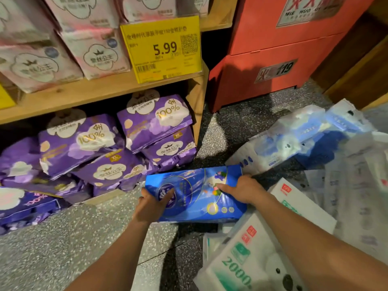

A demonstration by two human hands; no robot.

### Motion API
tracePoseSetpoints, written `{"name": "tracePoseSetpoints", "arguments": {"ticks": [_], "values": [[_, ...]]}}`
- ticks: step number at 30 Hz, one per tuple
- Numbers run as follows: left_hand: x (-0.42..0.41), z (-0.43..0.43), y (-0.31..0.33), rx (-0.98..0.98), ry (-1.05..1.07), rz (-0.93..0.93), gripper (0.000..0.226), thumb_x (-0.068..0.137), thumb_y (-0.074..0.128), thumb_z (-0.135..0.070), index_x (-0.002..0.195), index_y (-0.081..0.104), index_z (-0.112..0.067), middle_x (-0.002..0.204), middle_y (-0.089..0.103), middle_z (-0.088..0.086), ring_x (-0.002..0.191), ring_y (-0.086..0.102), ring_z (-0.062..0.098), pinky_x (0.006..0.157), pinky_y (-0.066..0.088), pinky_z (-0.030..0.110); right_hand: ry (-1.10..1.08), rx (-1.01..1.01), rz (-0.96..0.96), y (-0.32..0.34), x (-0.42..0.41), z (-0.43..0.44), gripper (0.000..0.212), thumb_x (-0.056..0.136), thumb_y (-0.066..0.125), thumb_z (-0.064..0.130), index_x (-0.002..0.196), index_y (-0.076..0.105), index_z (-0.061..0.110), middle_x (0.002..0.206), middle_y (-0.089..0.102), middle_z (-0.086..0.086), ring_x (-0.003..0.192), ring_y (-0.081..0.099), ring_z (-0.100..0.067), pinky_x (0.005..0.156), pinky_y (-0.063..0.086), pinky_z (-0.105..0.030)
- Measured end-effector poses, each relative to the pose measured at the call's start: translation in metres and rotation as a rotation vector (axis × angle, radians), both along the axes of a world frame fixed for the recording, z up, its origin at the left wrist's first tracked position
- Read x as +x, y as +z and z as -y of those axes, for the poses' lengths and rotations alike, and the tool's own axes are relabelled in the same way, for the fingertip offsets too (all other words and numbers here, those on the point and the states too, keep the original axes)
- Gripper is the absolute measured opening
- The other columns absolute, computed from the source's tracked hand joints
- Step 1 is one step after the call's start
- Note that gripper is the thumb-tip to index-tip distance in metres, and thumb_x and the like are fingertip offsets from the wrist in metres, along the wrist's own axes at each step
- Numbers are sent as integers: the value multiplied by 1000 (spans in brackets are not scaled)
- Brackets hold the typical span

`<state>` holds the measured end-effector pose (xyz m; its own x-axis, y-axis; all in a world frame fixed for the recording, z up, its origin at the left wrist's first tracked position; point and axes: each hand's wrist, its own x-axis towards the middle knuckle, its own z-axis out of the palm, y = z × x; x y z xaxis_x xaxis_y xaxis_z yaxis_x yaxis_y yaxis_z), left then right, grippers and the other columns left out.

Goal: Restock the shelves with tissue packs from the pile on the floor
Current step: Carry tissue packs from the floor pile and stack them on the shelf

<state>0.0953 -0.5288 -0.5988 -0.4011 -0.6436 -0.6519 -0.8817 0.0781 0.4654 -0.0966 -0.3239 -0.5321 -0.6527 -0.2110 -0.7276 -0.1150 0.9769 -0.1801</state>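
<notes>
Blue tissue pack (195, 192) held in both hands, low over the speckled floor (63, 238), just in front of the right end of the bottom shelf and at the left edge of the pile; can't tell if its underside touches the packs below. Left hand (154, 203) grips the pack's left end, thumb on the top face, fingers curled underneath. Right hand (241, 189) grips the right part, thumb lying across the top face, fingers going over the far edge and out of sight. Pack lies long side left to right, printed face up, slightly tilted. Pile of tissue packs (294, 143) spreads over the floor on the right, white and pale blue wrappers, blurred. White-and-green pack (241, 265) marked 2000 lies nearest the camera under the right forearm. Wooden shelf unit (94, 93) on the left: bottom level stuffed with purple packs (84, 143) stacked loosely and leaning, some spilling toward the floor at the front left. Upper level carries pink-and-white packs (42, 64) standing in rows. Yellow price tag (161, 49) reading 5.99 hangs at the right end of the upper shelf edge. Red cabinet (273, 49) stands on the floor just right of the shelf unit, behind the pile
</notes>
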Motion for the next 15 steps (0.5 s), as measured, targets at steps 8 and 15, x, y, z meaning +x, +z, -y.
{"name": "tracePoseSetpoints", "arguments": {"ticks": [8,15], "values": [[28,11,-12,111,80,121,136,32,69,-95,126,54,3,121,65,17,103,66,32,71,56,33,-129,-193,-67,-9,23,25,88,80,82,50,139,41,-1,140,54,-20,125,57,-36,96,49,-39],[77,3,104,62,368,-49,81,47,81,-81,93,71,-14,90,74,2,76,67,15,55,49,25,-63,-309,-124,98,40,38,75,75,83,55,129,54,12,131,62,-11,119,61,-33,91,52,-41]]}}
